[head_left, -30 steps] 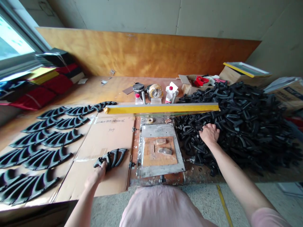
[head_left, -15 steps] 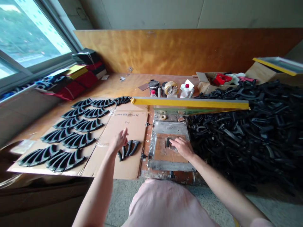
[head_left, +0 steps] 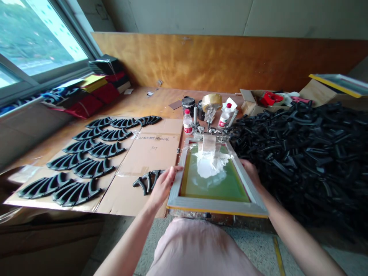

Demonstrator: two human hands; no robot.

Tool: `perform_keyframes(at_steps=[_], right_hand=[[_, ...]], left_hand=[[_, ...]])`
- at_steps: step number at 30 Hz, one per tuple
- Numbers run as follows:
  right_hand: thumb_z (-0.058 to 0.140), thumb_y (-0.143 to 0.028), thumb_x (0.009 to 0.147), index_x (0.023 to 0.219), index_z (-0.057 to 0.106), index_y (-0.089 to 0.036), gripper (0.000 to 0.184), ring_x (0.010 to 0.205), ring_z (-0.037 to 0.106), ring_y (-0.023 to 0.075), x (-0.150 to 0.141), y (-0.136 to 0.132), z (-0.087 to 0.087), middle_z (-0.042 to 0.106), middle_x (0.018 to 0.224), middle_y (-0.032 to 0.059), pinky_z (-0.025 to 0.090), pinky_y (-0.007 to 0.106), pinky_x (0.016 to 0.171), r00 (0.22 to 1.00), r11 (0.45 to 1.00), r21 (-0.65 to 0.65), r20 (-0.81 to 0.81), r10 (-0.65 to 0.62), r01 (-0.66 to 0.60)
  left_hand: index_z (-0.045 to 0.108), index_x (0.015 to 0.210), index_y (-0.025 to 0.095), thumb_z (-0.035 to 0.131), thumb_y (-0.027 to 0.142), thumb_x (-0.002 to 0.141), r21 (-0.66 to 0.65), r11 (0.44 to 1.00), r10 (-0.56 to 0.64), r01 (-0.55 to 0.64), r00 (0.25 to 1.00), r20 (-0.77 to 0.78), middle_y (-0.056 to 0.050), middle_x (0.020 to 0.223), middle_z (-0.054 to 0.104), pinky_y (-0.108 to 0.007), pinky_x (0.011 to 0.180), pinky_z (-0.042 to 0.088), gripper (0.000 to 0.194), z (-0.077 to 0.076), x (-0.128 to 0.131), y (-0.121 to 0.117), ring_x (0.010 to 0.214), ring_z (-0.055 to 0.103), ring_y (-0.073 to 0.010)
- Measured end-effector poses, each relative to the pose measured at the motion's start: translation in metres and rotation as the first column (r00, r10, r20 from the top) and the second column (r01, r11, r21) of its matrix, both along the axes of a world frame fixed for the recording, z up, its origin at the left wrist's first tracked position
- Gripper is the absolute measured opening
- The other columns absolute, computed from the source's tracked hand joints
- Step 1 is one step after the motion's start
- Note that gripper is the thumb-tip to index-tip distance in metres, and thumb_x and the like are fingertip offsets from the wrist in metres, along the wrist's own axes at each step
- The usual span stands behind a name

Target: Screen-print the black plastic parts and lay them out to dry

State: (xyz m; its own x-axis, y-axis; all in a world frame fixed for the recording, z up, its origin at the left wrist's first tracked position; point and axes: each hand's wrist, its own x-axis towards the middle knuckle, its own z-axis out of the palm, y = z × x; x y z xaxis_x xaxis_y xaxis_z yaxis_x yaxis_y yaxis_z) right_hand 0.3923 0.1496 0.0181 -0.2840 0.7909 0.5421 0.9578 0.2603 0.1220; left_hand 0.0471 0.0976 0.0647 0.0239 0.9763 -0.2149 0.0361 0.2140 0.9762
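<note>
**Screen frame between your two hands**

The screen frame lies in front of you at the near side of the bench, its far end under the metal clamp. A white patch covers part of its green mesh. Your left grip is closed on the frame's left edge. Your right grip is at the opposite edge, its fingers partly hidden, so you cannot tell from here how tightly it closes.

Just left of your left grip, one black slatted part lies on the cardboard, partly covered by your hand. Farther left you have rows of black fan-shaped parts. To your right, a large pile of black parts rises beside the frame.

Beyond the clamp stand two red-capped bottles, a dark jar and a tape roll. An open box sits behind the pile, and a wooden panel stands along the back.
</note>
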Motion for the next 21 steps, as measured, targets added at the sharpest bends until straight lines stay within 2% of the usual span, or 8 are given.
perform_keyframes(at_steps=[2, 4, 6, 8, 11, 15, 19, 21], right_hand=[[0.045, -0.021, 0.095, 0.108, 0.069, -0.007, 0.030, 0.068, 0.064, 0.0140, 0.000, 0.017, 0.015, 0.073, 0.089, 0.0079, 0.053, 0.021, 0.062, 0.990, 0.996, -0.082, -0.137, -0.042, 0.031], [0.063, -0.026, 0.088, 0.131, 0.056, -0.012, 0.046, 0.096, 0.065, 0.0203, -0.020, 0.033, 0.027, 0.065, 0.119, 0.0141, 0.053, 0.029, 0.081, 0.967, 0.981, -0.192, -0.254, -0.032, -0.018], [0.073, -0.028, 0.080, 0.136, 0.051, -0.015, 0.061, 0.114, 0.055, 0.0274, -0.051, 0.042, 0.032, 0.057, 0.129, 0.0156, 0.048, 0.038, 0.094, 0.965, 0.947, -0.300, -0.259, 0.038, -0.118], [0.073, -0.025, 0.079, 0.122, 0.059, -0.016, 0.045, 0.111, 0.054, 0.0286, -0.079, 0.042, 0.028, 0.062, 0.118, 0.0132, 0.047, 0.040, 0.093, 0.973, 0.884, -0.430, -0.207, 0.102, -0.184], [0.063, -0.016, 0.084, 0.094, 0.064, -0.016, 0.010, 0.094, 0.057, 0.0240, -0.097, 0.023, 0.014, 0.067, 0.095, 0.0090, 0.046, 0.034, 0.083, 0.974, 0.796, -0.561, -0.152, 0.171, -0.227], [0.050, -0.006, 0.083, 0.086, 0.063, -0.018, 0.018, 0.090, 0.055, 0.0223, -0.081, -0.016, 0.006, 0.065, 0.086, 0.0074, 0.042, 0.032, 0.078, 0.920, 0.731, -0.575, -0.109, 0.377, -0.367], [0.054, -0.006, 0.079, 0.083, 0.064, -0.020, 0.017, 0.084, 0.056, 0.0203, -0.070, -0.023, 0.018, 0.065, 0.082, 0.0041, 0.040, 0.031, 0.074, 0.844, 0.619, -0.618, -0.144, 0.517, -0.485], [0.057, -0.008, 0.079, 0.081, 0.064, -0.020, 0.014, 0.083, 0.056, 0.0203, -0.072, -0.018, 0.019, 0.065, 0.081, 0.0036, 0.040, 0.030, 0.072, 0.875, 0.665, -0.590, -0.167, 0.455, -0.459]], left_hand=[[0.057, 0.131, 0.019, 0.060, 0.061, 0.081, -0.103, 0.995, -0.006, 0.007, 1.000, 0.003, -0.004, 0.084, 0.069, -0.026, 0.062, 0.049, 0.065, -0.034, 0.001, -0.014, 0.073, 0.063, -0.0189], [0.047, 0.141, 0.020, 0.065, 0.056, 0.077, -0.154, 0.988, 0.020, -0.021, 1.000, -0.009, -0.003, 0.078, 0.067, -0.027, 0.061, 0.049, 0.076, -0.063, 0.006, -0.019, 0.070, 0.063, -0.0194], [0.045, 0.143, 0.019, 0.066, 0.054, 0.076, -0.173, 0.983, 0.049, -0.057, 0.997, -0.051, -0.002, 0.074, 0.066, -0.027, 0.060, 0.049, 0.079, -0.085, 0.012, -0.019, 0.067, 0.062, -0.0190], [0.047, 0.142, 0.019, 0.066, 0.052, 0.077, -0.186, 0.980, 0.061, -0.076, 0.994, -0.086, -0.001, 0.073, 0.066, -0.027, 0.060, 0.048, 0.076, -0.098, 0.015, -0.016, 0.066, 0.062, -0.0184], [0.051, 0.138, 0.020, 0.066, 0.051, 0.077, -0.200, 0.977, 0.059, -0.080, 0.992, -0.111, -0.001, 0.074, 0.066, -0.027, 0.061, 0.048, 0.070, -0.106, 0.014, -0.014, 0.066, 0.062, -0.0177], [0.055, 0.134, 0.021, 0.066, 0.052, 0.077, -0.197, 0.978, 0.050, -0.074, 0.991, -0.121, -0.001, 0.077, 0.067, -0.026, 0.063, 0.048, 0.066, -0.110, 0.011, -0.015, 0.069, 0.062, -0.0179], [0.056, 0.132, 0.021, 0.064, 0.054, 0.078, -0.174, 0.982, 0.049, -0.070, 0.991, -0.125, -0.002, 0.076, 0.066, -0.026, 0.063, 0.048, 0.063, -0.114, 0.010, -0.015, 0.069, 0.062, -0.0177], [0.054, 0.133, 0.019, 0.062, 0.055, 0.079, -0.164, 0.985, 0.037, -0.055, 0.993, -0.111, -0.002, 0.077, 0.066, -0.026, 0.063, 0.048, 0.065, -0.115, 0.010, -0.015, 0.069, 0.062, -0.0177]])
